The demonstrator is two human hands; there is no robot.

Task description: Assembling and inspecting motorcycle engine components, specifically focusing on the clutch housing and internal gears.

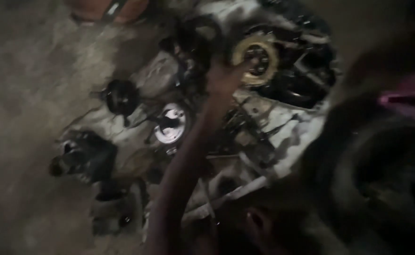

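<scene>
Your arm runs up from the bottom middle of the frame, and the hand (224,75) at its end, which looks to be your left, reaches the upper middle. Its fingertips (239,66) touch the lower left edge of a brass-coloured ring (245,52) with a dark hub inside it. The ring sits in a dark, greasy engine casing (306,80) in the upper right of the frame. The fingers look stretched toward the ring rather than wrapped around it, but the picture is blurred and you cannot tell whether they pinch anything.

A second hand (259,224), seemingly your right, shows dimly at the bottom middle, just right of the forearm. It is too dark and smeared to tell whether it is open or closed, or what it touches.

Left of the forearm, at the centre of the frame, lies a shiny round metal part (170,123). Further left sits a black round part (121,97), and below that, at the middle left, a dark lumpy part (87,156). All these rest on the dusty floor (23,94), apart from one another. A pink object (408,99) shows at the right edge, and a reddish-brown shape (108,9) at the top edge, both too blurred to identify.
</scene>
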